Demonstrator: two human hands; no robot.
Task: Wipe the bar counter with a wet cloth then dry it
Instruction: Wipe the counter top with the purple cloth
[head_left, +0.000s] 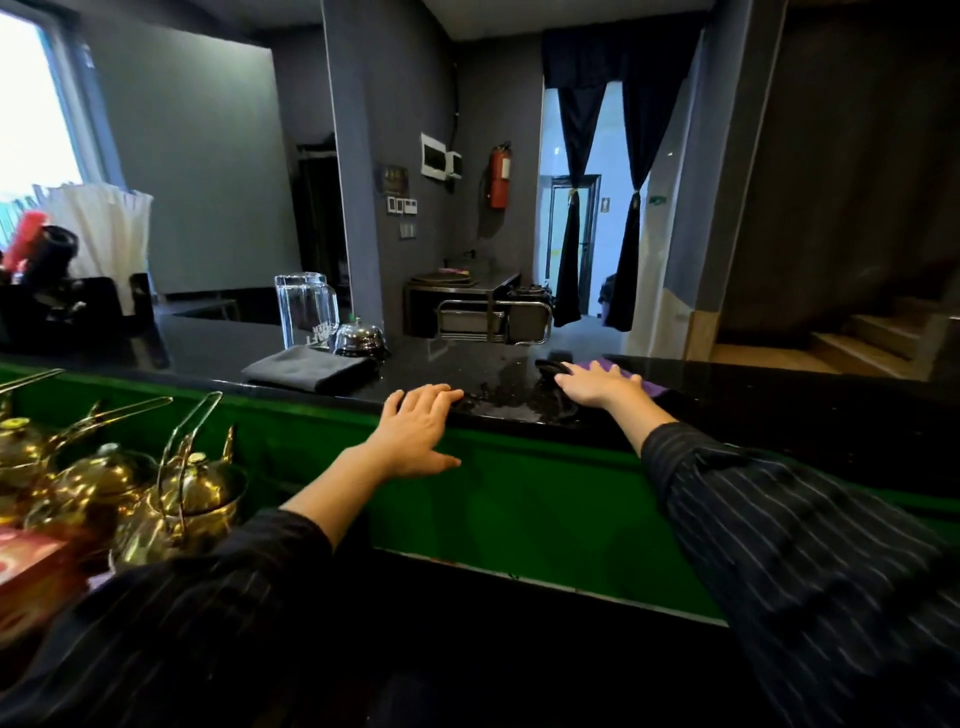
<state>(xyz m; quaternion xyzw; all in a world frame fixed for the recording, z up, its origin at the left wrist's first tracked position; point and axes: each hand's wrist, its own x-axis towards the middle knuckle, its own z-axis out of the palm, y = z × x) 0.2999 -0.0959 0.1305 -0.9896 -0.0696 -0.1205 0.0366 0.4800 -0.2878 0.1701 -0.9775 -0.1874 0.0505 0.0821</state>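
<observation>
Nearest the camera, two arms in dark pinstriped sleeves (810, 545) reach forward over a green panel (519, 499) that fronts the bar. The left hand (415, 431) lies open, its fingers draped over the near edge of the black bar counter (779, 395), gripping nothing. The right hand (597, 384) is pressed flat, fingers spread, on top of a purple cloth (649, 382); it pins the cloth down rather than closing around it. The cloth lies on the counter's right part, its long axis running left to right along the counter, mostly hidden under the hand. Between the hands the glossy stone shows wet streaks and droplets. To the left sit brass kettles (192, 493) below counter level. Farther along the top lie a folded dark cloth (311, 368), a service bell (359, 339) and a clear glass pitcher (305, 310). Beyond stand grey walls, a red fire extinguisher (500, 176), a doorway with tied dark curtains (576, 208), and wooden stairs (857, 343) on the right.
</observation>
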